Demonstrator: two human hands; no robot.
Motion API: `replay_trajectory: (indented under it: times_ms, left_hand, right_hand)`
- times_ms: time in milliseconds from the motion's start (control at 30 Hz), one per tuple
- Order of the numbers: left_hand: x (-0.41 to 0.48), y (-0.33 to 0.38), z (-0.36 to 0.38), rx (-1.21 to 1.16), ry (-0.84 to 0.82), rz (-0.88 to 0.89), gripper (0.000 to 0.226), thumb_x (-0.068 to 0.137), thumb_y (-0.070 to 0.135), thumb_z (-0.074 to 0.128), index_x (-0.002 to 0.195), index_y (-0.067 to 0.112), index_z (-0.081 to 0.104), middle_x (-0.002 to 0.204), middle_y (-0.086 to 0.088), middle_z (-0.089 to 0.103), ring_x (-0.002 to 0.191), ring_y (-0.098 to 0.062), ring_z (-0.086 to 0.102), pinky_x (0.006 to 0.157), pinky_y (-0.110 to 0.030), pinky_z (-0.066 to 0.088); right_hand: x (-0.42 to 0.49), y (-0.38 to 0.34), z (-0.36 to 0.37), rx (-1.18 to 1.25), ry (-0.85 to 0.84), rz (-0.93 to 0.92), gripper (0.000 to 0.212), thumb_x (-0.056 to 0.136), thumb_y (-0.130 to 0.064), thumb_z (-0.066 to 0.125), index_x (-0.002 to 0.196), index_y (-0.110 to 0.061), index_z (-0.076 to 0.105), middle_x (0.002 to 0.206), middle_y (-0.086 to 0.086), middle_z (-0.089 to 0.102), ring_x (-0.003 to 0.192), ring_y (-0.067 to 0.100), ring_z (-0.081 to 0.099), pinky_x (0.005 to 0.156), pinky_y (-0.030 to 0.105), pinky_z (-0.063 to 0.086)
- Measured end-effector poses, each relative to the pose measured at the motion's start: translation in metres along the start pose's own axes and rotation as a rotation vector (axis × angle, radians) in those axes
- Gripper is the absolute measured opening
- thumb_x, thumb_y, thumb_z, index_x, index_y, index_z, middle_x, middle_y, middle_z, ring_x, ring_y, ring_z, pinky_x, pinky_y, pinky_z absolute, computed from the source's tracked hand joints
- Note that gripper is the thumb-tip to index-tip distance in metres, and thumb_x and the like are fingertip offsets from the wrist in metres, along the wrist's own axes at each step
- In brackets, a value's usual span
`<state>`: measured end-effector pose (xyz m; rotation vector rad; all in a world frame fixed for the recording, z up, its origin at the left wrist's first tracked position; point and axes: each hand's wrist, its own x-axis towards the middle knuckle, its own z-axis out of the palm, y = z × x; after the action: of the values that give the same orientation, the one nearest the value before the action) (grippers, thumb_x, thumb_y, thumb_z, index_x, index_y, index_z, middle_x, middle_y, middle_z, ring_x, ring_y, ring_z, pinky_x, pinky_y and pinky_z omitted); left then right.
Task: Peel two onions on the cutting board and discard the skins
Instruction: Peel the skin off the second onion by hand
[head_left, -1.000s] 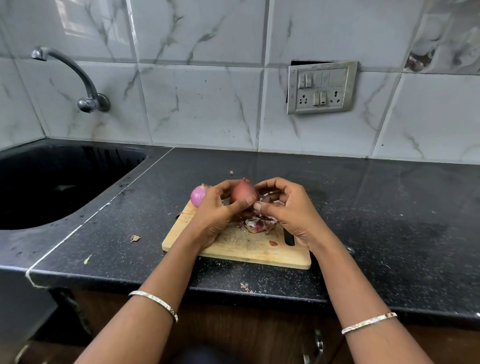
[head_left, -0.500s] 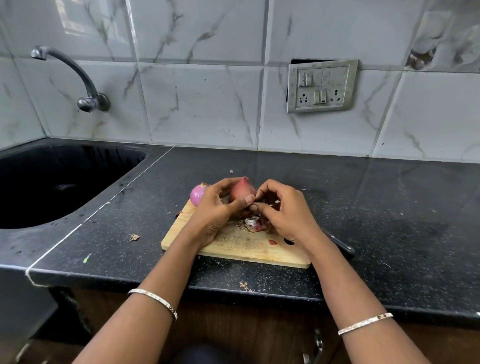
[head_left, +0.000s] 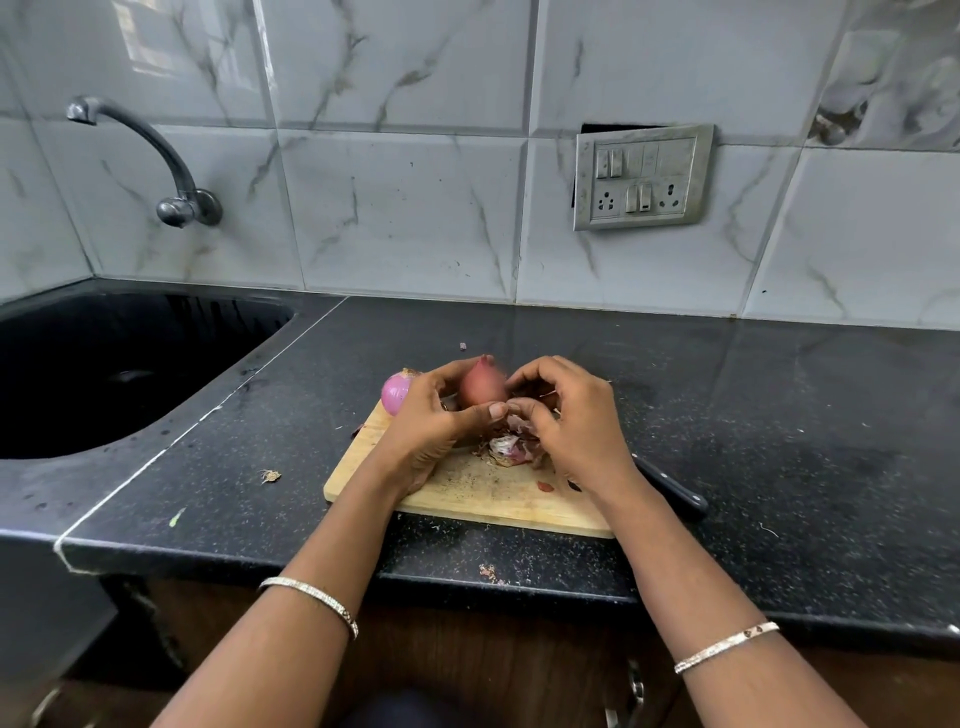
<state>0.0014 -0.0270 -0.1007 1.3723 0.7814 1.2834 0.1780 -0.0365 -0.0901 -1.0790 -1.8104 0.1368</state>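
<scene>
At the worktop's left end we see the dark sink (head_left: 104, 374) sunk below a curved metal tap (head_left: 156, 156). It seems a likely place to rinse, though we can't say where the skins are meant to go. A dry scrap (head_left: 270, 475) lies on the speckled black worktop (head_left: 779, 441) between the sink and the cutting board (head_left: 467, 499), which sits near the front edge within easy reach.

On the board's far left corner rests the first onion (head_left: 394, 393), smooth, glossy and pinkish-purple. We judge it already peeled and parked out of the way.

Just right of it, the left hand (head_left: 436, 431) grips the second onion (head_left: 480, 387), with its fingers curled round the back and its thumb across the front. The onion is raised above the board's far edge, so that flakes fall on wood rather than stone. This onion is dull reddish-brown, matte and tapering to a point, so its dry outer layer looks largely on.

The right hand (head_left: 576, 421) is curled in against it, fingertips pinching at the papery skin low on the bulb. Below the two hands, loose skins (head_left: 511, 448) lie heaped mid-board, thin, crinkled, white and purple. The board itself is pale scuffed wood with fine crumbs.

Off the board's right edge, a black knife handle (head_left: 675, 493) lies on the worktop behind the right wrist.
</scene>
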Motion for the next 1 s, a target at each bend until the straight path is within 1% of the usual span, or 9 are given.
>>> replay_trajectory:
  times_ms: [100, 200, 300, 400, 500, 633, 733, 833, 1000]
  left_hand:
    - [0.0009, -0.0015, -0.0012, -0.018, 0.001, -0.013, 0.061, 0.079, -0.006, 0.081, 0.135, 0.006, 0.06, 0.122, -0.016, 0.071, 0.113, -0.029, 0.07, 0.087, -0.036, 0.061]
    - [0.001, -0.0019, -0.0015, -0.033, -0.003, -0.018, 0.065, 0.075, 0.001, 0.084, 0.135, 0.008, 0.061, 0.122, -0.017, 0.071, 0.113, -0.029, 0.07, 0.088, -0.039, 0.061]
    - [0.0016, -0.0022, -0.001, -0.022, 0.014, -0.007, 0.062, 0.076, 0.0, 0.084, 0.134, 0.011, 0.062, 0.124, -0.018, 0.069, 0.113, -0.029, 0.07, 0.085, -0.038, 0.061]
    - [0.002, -0.0029, -0.0002, -0.015, 0.045, 0.002, 0.059, 0.078, 0.001, 0.083, 0.132, 0.013, 0.063, 0.126, -0.017, 0.067, 0.113, -0.028, 0.069, 0.086, -0.04, 0.061]
    - [0.0012, -0.0024, 0.0004, -0.013, 0.059, -0.002, 0.055, 0.081, 0.0, 0.08, 0.131, 0.013, 0.063, 0.126, -0.014, 0.065, 0.113, -0.027, 0.069, 0.09, -0.044, 0.061]
    - [0.0001, -0.001, 0.002, -0.021, 0.061, 0.006, 0.05, 0.083, 0.001, 0.079, 0.128, 0.01, 0.063, 0.124, -0.013, 0.066, 0.108, -0.02, 0.071, 0.089, -0.043, 0.061]
    - [-0.0001, -0.0004, 0.0029, -0.049, 0.048, 0.002, 0.047, 0.085, 0.002, 0.076, 0.13, 0.006, 0.06, 0.123, -0.014, 0.066, 0.106, -0.017, 0.072, 0.084, -0.038, 0.062]
    - [0.0011, -0.0007, 0.0033, -0.087, 0.033, -0.019, 0.049, 0.084, 0.012, 0.077, 0.13, 0.005, 0.06, 0.125, -0.019, 0.066, 0.108, -0.027, 0.072, 0.088, -0.045, 0.061]
    - [0.0033, -0.0023, 0.0025, -0.082, -0.02, -0.054, 0.058, 0.085, 0.023, 0.075, 0.136, 0.002, 0.057, 0.125, -0.021, 0.068, 0.105, -0.032, 0.073, 0.087, -0.039, 0.062]
  right_hand:
    - [-0.0009, -0.0005, -0.0005, 0.03, 0.007, 0.021, 0.013, 0.086, -0.003, 0.075, 0.092, -0.014, 0.073, 0.089, -0.008, 0.071, 0.085, 0.002, 0.065, 0.077, 0.007, 0.045]
    - [-0.002, -0.0031, 0.0001, 0.084, -0.038, 0.085, 0.018, 0.09, 0.0, 0.068, 0.093, -0.017, 0.065, 0.086, -0.008, 0.067, 0.081, 0.003, 0.063, 0.072, 0.01, 0.046]
    - [-0.0024, -0.0048, 0.0019, 0.081, -0.064, 0.089, 0.024, 0.092, 0.004, 0.061, 0.094, -0.019, 0.056, 0.086, -0.008, 0.061, 0.079, 0.0, 0.056, 0.068, 0.01, 0.042]
    - [-0.0017, -0.0028, 0.0016, 0.071, -0.027, 0.07, 0.029, 0.092, 0.008, 0.058, 0.097, -0.02, 0.053, 0.089, -0.007, 0.057, 0.081, 0.002, 0.054, 0.071, 0.013, 0.041]
    - [-0.0018, -0.0028, 0.0009, 0.017, 0.009, 0.057, 0.034, 0.089, 0.011, 0.055, 0.107, -0.018, 0.056, 0.098, -0.004, 0.057, 0.09, 0.005, 0.056, 0.078, 0.014, 0.045]
    - [-0.002, -0.0044, -0.0005, -0.066, -0.01, -0.005, 0.031, 0.084, 0.003, 0.065, 0.109, -0.016, 0.064, 0.107, -0.004, 0.061, 0.099, 0.006, 0.057, 0.088, 0.013, 0.044]
    - [-0.0026, -0.0048, -0.0015, -0.055, -0.037, -0.007, 0.027, 0.085, -0.006, 0.073, 0.108, -0.018, 0.065, 0.106, -0.007, 0.064, 0.1, 0.006, 0.059, 0.09, 0.02, 0.047]
    - [-0.0024, -0.0031, -0.0006, -0.036, -0.024, -0.017, 0.025, 0.086, -0.013, 0.077, 0.107, -0.019, 0.065, 0.105, -0.008, 0.064, 0.098, 0.006, 0.06, 0.089, 0.025, 0.05]
    - [-0.0027, -0.0007, 0.001, -0.03, -0.026, 0.005, 0.023, 0.086, -0.018, 0.079, 0.104, -0.017, 0.063, 0.097, -0.007, 0.064, 0.091, 0.008, 0.06, 0.081, 0.024, 0.049]
